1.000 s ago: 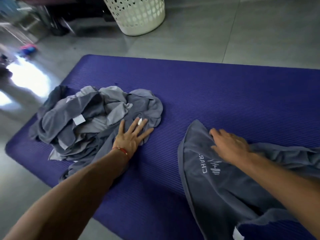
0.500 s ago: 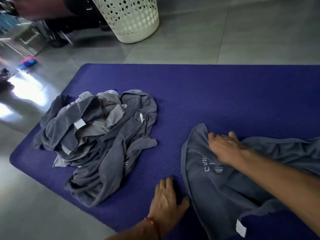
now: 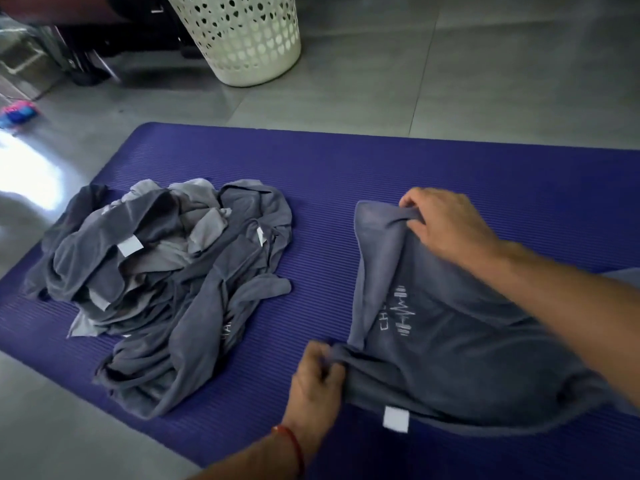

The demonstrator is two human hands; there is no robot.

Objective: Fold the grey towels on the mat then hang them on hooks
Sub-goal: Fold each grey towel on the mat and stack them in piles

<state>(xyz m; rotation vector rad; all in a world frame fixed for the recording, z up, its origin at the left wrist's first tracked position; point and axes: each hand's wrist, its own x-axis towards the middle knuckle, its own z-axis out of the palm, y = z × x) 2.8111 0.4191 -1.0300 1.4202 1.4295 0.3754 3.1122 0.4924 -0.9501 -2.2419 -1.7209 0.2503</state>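
Towel (image 3: pixel 450 341) lies at 4 o'clock on mat (image 3: pixel 346 174), pile (image 3: pixel 166 282) at 9. Left edge should be pulled taut and corners squared before the first fold is made. Far corner is pinched by right hand (image 3: pixel 446 226), near corner by left hand (image 3: pixel 317 382); fingers curled tight on cloth, nothing else held.

grey towels (image 3: pixel 166 271), ribbed purple mat (image 3: pixel 346 174)

White plastic laundry basket (image 3: pixel 242 36) full of little holes, standing on grey tiled floor (image 3: pixel 450 81) near its far edge. Small pink and blue thing (image 3: pixel 17 112), blurry, at far left. Dark furniture legs (image 3: pixel 83 60) behind.
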